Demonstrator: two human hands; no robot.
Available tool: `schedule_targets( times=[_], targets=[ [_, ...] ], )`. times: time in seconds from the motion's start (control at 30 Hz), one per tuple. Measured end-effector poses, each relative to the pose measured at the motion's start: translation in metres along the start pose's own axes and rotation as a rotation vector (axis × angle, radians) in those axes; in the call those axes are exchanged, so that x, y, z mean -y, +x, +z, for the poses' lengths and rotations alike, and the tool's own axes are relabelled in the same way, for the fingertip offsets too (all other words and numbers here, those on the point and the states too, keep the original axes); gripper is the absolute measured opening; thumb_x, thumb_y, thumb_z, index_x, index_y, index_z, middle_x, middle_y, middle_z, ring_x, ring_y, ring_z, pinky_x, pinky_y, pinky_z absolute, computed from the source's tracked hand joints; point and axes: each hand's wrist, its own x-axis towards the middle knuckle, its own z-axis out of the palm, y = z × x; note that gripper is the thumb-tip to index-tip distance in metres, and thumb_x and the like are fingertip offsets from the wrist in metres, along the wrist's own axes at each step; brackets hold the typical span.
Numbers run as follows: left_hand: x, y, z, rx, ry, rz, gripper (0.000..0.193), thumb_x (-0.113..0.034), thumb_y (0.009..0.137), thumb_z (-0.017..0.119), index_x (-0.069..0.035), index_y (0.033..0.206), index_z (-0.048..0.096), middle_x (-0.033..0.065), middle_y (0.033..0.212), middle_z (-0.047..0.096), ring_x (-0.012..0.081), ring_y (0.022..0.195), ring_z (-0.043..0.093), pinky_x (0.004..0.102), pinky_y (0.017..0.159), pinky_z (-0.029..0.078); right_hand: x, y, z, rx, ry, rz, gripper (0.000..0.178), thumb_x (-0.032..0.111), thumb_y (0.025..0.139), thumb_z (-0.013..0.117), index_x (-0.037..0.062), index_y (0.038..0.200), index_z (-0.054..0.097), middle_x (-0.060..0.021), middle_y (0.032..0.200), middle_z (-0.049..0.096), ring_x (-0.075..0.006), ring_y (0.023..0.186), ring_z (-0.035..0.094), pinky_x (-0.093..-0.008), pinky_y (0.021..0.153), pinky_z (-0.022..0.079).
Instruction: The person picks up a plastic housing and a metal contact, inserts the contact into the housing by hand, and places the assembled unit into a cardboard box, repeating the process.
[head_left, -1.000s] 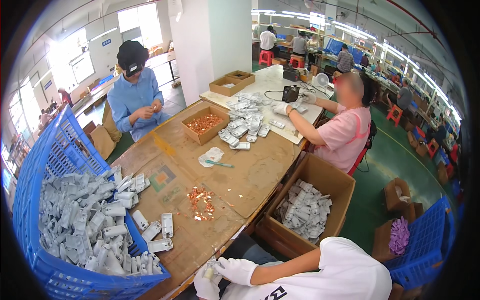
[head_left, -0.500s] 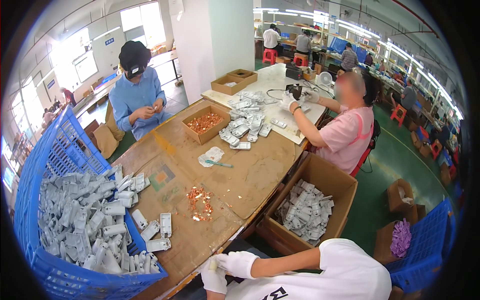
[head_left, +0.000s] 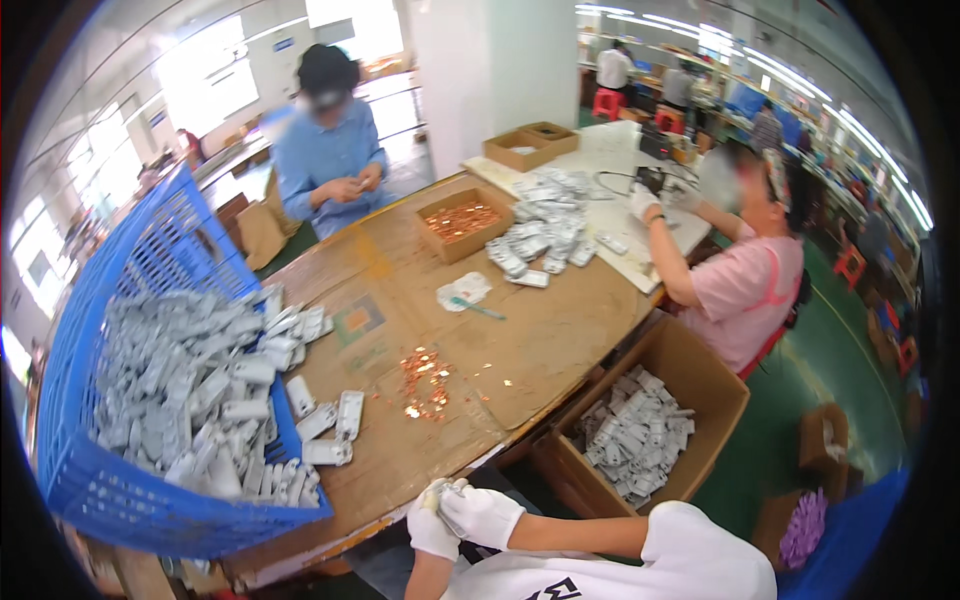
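Observation:
Just off the near table edge, my left hand (head_left: 431, 525) and my right hand (head_left: 487, 517), both in white gloves, are held together with fingers bent. A small grey-white plastic casing (head_left: 447, 503) shows between them, gripped by both; the gloves cover much of it. Beyond my hands lies a loose heap of small copper-coloured metal pieces (head_left: 425, 382) on the table. Several similar casings (head_left: 325, 425) lie to its left, beside a blue crate (head_left: 185, 525) heaped with more of them.
A large cardboard box (head_left: 705, 410) holding casings stands right of the table (head_left: 400, 330). Farther back are a pen (head_left: 480, 309) on white paper, a small box (head_left: 450, 244) of copper pieces and a casing pile (head_left: 545, 225). Two co-workers sit at the far and right sides.
The view has swung, so the table and crate appear farther right. My hands have come up slightly, and the casing between them now shows more clearly.

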Motion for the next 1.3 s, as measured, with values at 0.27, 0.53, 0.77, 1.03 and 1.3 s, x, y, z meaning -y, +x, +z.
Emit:
schedule_targets(
  times=[0.27, 0.53, 0.77, 1.03, 1.3],
  targets=[
    [0.003, 0.009, 0.014, -0.283, 0.273, 0.153, 0.024, -0.015, 0.099, 0.046, 0.001, 0.11, 0.061, 0.0081, 0.099, 0.064, 0.018, 0.088, 0.061, 0.0311, 0.079, 0.051, -0.02, 0.023, -0.014, 0.063, 0.142, -0.089, 0.019, 0.017, 0.079, 0.061, 0.0013, 0.089, 0.06, -0.014, 0.087, 0.057, -0.0301, 0.077, 0.061, -0.0385, 0.064, 0.053],
    [-0.042, 0.0, 0.041, -0.236, 0.119, 0.315, 0.029, -0.012, 0.098, 0.042, 0.002, 0.122, 0.053, 0.0203, 0.11, 0.064, 0.0257, 0.099, 0.064, 0.0339, 0.09, 0.051, -0.011, 0.061, -0.018, -0.047, 0.03, -0.218, 0.019, 0.015, 0.082, 0.061, 0.0051, 0.098, 0.058, -0.0123, 0.092, 0.062, -0.0253, 0.075, 0.065, -0.0339, 0.062, 0.055],
    [-0.03, -0.012, 0.041, -0.273, 0.052, 0.275, 0.029, -0.013, 0.098, 0.043, 0.002, 0.122, 0.053, 0.018, 0.111, 0.064, 0.0249, 0.102, 0.063, 0.0339, 0.091, 0.049, -0.004, 0.055, -0.024, 0.022, 0.018, -0.228, 0.02, 0.012, 0.075, 0.067, 0.0074, 0.093, 0.06, -0.01, 0.09, 0.063, -0.0261, 0.076, 0.064, -0.0354, 0.064, 0.054],
    [-0.015, -0.013, 0.049, -0.391, 0.266, 0.227, 0.029, -0.014, 0.098, 0.042, 0.002, 0.113, 0.061, 0.0098, 0.104, 0.064, 0.0176, 0.094, 0.059, 0.0292, 0.083, 0.048, -0.007, 0.041, -0.036, 0.118, 0.1, -0.128, 0.02, 0.013, 0.074, 0.066, 0.0077, 0.09, 0.057, -0.0108, 0.088, 0.058, -0.0292, 0.077, 0.062, -0.0392, 0.065, 0.052],
    [-0.022, 0.007, 0.044, -0.276, 0.279, 0.45, 0.028, -0.018, 0.099, 0.046, -0.001, 0.118, 0.057, 0.0109, 0.108, 0.064, 0.0208, 0.099, 0.062, 0.0324, 0.089, 0.049, -0.017, 0.051, -0.029, -0.057, 0.071, -0.145, 0.028, 0.012, 0.075, 0.065, 0.0063, 0.103, 0.06, -0.0144, 0.092, 0.06, -0.0308, 0.072, 0.061, -0.0383, 0.063, 0.052]
  ],
)
